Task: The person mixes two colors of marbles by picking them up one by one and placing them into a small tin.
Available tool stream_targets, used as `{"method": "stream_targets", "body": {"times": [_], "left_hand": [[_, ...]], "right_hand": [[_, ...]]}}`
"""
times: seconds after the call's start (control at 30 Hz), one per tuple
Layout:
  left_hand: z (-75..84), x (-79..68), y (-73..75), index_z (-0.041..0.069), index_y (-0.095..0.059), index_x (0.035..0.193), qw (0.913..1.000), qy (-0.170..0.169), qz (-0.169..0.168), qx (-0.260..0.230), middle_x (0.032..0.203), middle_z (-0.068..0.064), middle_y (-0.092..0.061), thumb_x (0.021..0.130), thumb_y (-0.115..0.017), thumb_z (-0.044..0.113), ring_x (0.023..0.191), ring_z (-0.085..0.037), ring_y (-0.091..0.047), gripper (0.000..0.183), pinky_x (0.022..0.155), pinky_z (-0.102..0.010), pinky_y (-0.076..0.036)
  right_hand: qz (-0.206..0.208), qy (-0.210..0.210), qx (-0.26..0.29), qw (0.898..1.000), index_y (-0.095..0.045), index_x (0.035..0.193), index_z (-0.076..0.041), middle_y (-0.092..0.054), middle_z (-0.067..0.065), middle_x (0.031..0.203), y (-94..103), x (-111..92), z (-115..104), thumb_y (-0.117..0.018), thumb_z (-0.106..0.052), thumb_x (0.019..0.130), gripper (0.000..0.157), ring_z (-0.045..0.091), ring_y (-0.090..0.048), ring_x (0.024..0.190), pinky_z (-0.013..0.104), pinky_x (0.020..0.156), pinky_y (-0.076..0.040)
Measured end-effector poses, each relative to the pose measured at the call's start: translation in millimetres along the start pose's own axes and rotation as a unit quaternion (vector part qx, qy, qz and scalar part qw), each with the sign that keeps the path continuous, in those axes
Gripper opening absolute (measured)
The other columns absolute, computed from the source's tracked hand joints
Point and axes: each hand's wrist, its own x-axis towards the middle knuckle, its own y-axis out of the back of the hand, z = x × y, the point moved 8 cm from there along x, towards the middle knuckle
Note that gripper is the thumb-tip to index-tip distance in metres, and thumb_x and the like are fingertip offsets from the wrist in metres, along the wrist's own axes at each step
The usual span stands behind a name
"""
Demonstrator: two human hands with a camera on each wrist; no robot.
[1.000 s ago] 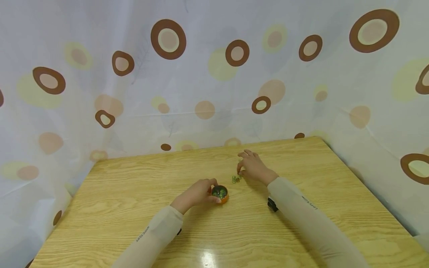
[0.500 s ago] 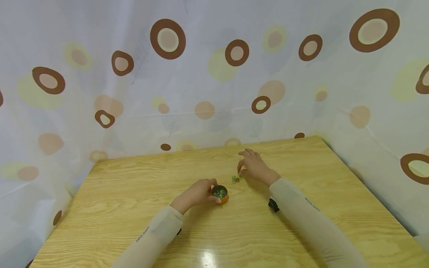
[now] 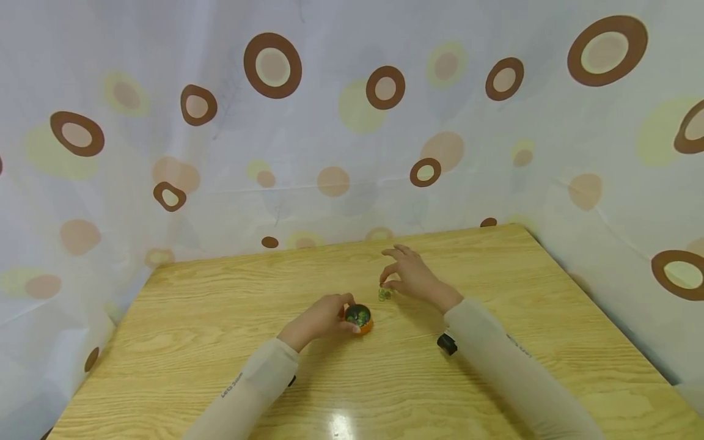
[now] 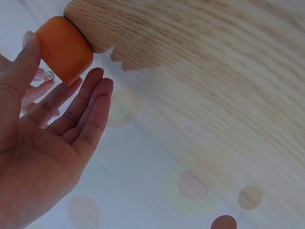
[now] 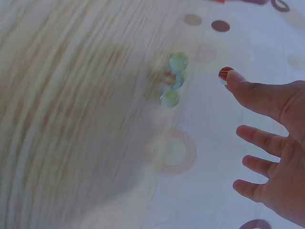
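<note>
In the head view, your left hand (image 3: 321, 315) holds the orange cup (image 3: 365, 329) on the table (image 3: 220, 342), near loose marbles (image 3: 384, 294); in the left wrist view, this grip spans the cup; in the right wrist view, your right hand (image 5: 281, 148) pinches one marble (image 5: 223, 75)

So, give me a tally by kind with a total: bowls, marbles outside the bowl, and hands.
Orange bowl: 1
Marbles: 4 (3 on the table, 1 pinched in the right hand)
Hands (the right hand and the left hand): 2
Total: 7
The bowl's contents are too small to count, so left out.
</note>
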Motion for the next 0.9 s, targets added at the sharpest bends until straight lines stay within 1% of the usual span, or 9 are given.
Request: {"method": "stream_targets", "body": {"times": [0.23, 0.37, 0.47, 0.6, 0.67, 0.9], "left_hand": [[-2.4, 0.9, -1.6, 0.004, -0.054, 0.11, 0.9999, 0.007, -0.008, -0.011, 0.079, -0.004, -0.059, 0.078, -0.07, 0.033, 0.063, -0.011, -0.05, 0.046, 0.057, -0.023, -0.042], [-2.0, 0.7, -1.1, 0.004, -0.055, 0.109, 0.9999, 0.002, -0.003, -0.014, 0.077, -0.004, -0.059, 0.079, -0.07, 0.032, 0.062, -0.011, -0.049, 0.044, 0.056, -0.023, -0.041], [-1.5, 0.5, -0.8, 0.005, -0.056, 0.108, 0.9999, -0.001, -0.002, -0.016, 0.075, -0.003, -0.058, 0.079, -0.07, 0.031, 0.06, -0.011, -0.048, 0.042, 0.054, -0.022, -0.04], [-0.7, 0.4, -0.2, 0.006, -0.056, 0.105, 0.9997, -0.005, 0.0, -0.023, 0.07, -0.001, -0.054, 0.08, -0.07, 0.03, 0.058, -0.011, -0.045, 0.037, 0.051, -0.022, -0.037], [-0.9, 0.5, 0.1, 0.007, -0.056, 0.104, 0.9997, -0.005, 0.002, -0.023, 0.07, -0.002, -0.054, 0.08, -0.07, 0.03, 0.058, -0.011, -0.044, 0.036, 0.052, -0.023, -0.037], [-1.6, 0.7, -1.1, 0.004, -0.055, 0.109, 0.9999, 0.003, -0.003, -0.016, 0.081, -0.005, -0.06, 0.079, -0.07, 0.032, 0.065, -0.013, -0.051, 0.043, 0.058, -0.025, -0.043]], "right_hand": [[-0.014, 0.027, 0.005, 1.0, -0.072, 0.086, -0.023, -0.041, 0.012, 0.139, -4.3, -1.3, -28.4, -0.071, -0.024, 0.078, 0.008, 0.039, -0.022, 0.134, 0.062, 0.102, -0.022], [-0.016, 0.057, 0.014, 0.998, -0.072, 0.085, -0.021, -0.043, 0.014, 0.137, -7.2, -3.3, -45.8, -0.071, -0.024, 0.078, 0.008, 0.041, -0.024, 0.133, 0.062, 0.102, -0.022], [-0.024, 0.07, 0.015, 0.997, -0.072, 0.085, -0.02, -0.043, 0.015, 0.137, -11.3, -5.0, -54.3, -0.071, -0.025, 0.077, 0.009, 0.041, -0.024, 0.133, 0.061, 0.102, -0.022], [-0.04, 0.067, 0.017, 0.997, -0.072, 0.086, -0.02, -0.042, 0.014, 0.138, -16.2, -6.4, -57.8, -0.072, -0.024, 0.077, 0.01, 0.04, -0.021, 0.135, 0.06, 0.104, -0.02], [-0.04, 0.066, 0.013, 0.997, -0.072, 0.086, -0.019, -0.042, 0.014, 0.138, -16.5, -6.6, -58.2, -0.072, -0.024, 0.076, 0.011, 0.04, -0.022, 0.135, 0.06, 0.103, -0.02], [-0.018, 0.058, -0.004, 0.998, -0.073, 0.087, -0.019, -0.044, 0.014, 0.136, -8.9, -5.9, -51.6, -0.072, -0.022, 0.078, 0.01, 0.04, -0.026, 0.133, 0.061, 0.1, -0.026]]}}
